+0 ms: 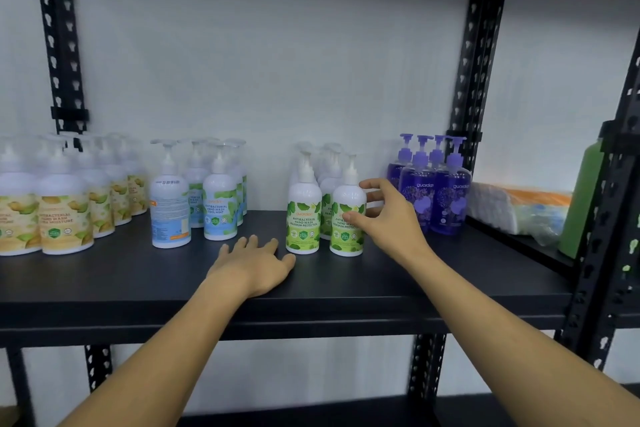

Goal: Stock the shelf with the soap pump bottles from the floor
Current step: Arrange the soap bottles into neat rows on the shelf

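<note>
Left hand [254,262] lies flat, fingers straight, on black metal shelf [138,274]. Right hand [388,218] at 2 o'clock from it, thumb & fingers curled round upright white green-label soap pump bottle [348,218]; purple pump bottles [433,184] just beside at 3.

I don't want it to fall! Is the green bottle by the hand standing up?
Yes, upright. The green bottle stands flat on the shelf, pump on top, with the right hand around it.
</note>
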The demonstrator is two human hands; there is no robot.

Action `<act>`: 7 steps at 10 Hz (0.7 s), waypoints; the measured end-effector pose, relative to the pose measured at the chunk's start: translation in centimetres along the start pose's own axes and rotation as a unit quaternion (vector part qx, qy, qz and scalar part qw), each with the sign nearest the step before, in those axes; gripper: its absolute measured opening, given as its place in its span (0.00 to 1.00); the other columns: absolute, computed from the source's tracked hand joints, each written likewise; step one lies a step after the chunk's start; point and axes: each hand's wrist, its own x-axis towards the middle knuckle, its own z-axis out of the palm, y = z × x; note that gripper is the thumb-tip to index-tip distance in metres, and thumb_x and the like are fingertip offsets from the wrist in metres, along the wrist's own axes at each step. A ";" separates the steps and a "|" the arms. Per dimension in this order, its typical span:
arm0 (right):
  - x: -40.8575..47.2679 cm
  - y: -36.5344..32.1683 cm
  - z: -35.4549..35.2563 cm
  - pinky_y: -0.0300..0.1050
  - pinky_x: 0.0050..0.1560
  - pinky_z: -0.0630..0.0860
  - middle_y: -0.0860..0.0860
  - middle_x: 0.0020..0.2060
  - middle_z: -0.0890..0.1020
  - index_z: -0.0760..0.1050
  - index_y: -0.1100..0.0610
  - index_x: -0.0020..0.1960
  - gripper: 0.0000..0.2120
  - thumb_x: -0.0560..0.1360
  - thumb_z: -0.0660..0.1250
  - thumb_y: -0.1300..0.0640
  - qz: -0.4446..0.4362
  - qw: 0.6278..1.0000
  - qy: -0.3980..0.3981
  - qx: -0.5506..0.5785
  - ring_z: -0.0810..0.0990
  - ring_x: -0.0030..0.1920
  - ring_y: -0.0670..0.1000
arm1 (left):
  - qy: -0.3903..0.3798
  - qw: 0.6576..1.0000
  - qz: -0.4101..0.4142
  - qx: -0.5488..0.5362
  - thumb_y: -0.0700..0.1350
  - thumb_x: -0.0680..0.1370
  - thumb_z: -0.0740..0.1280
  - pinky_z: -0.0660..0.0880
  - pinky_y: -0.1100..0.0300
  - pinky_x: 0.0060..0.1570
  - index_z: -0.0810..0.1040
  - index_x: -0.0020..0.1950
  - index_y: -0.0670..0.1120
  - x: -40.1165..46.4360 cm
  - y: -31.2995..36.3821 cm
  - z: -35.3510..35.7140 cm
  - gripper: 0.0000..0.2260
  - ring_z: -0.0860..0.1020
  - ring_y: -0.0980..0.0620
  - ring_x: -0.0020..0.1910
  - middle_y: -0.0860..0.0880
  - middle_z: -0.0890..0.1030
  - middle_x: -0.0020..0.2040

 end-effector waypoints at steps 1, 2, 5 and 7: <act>0.2 0.0 0.3 0.29 0.35 0.77 0.46 0.52 0.80 0.72 0.49 0.62 0.25 0.70 0.79 0.56 -0.002 1.000 0.001 0.008 0.82 0.45 0.44 | -0.006 1.000 -0.001 0.001 0.64 0.82 0.45 0.45 0.44 0.78 0.48 0.82 0.53 -0.2 0.1 -0.1 0.30 0.45 0.44 0.81 0.44 0.46 0.82; 0.3 -0.2 0.7 0.31 0.38 0.78 0.47 0.52 0.80 0.72 0.49 0.62 0.25 0.69 0.79 0.56 -0.005 1.000 0.000 0.009 0.82 0.45 0.45 | -0.012 1.000 -0.002 0.002 0.64 0.82 0.44 0.44 0.44 0.78 0.46 0.82 0.53 -0.2 0.1 -0.2 0.30 0.45 0.44 0.81 0.44 0.45 0.82; 0.5 -0.2 1.2 0.30 0.37 0.76 0.47 0.52 0.80 0.72 0.49 0.62 0.25 0.69 0.79 0.55 -0.009 1.000 -0.004 0.008 0.81 0.45 0.43 | -0.014 1.000 -0.004 0.005 0.65 0.82 0.44 0.44 0.44 0.78 0.46 0.82 0.53 0.0 0.1 -0.2 0.31 0.44 0.45 0.81 0.44 0.45 0.82; 0.5 -0.1 1.2 0.34 0.41 0.78 0.47 0.54 0.80 0.72 0.49 0.63 0.26 0.70 0.79 0.55 -0.011 1.000 -0.008 0.012 0.81 0.47 0.44 | -0.013 1.000 -0.006 0.005 0.65 0.82 0.44 0.44 0.44 0.78 0.46 0.82 0.53 0.0 0.1 -0.2 0.31 0.45 0.44 0.81 0.44 0.45 0.82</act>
